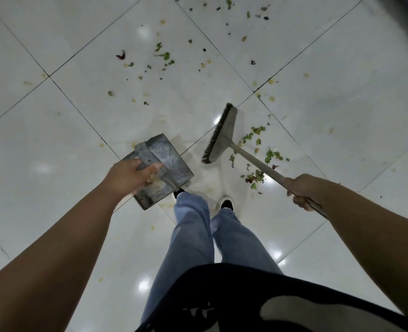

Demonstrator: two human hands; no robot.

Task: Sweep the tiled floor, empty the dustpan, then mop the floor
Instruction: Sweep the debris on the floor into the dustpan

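Hands (128,174) gripping dustpan (164,168), broom (222,135)

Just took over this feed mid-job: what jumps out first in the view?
The left hand grips a grey metal dustpan held above the floor, and the right hand grips the broom, its head ahead of the feet. Green leaf scraps lie beside the broom, with more scattered across the white tiles further ahead.
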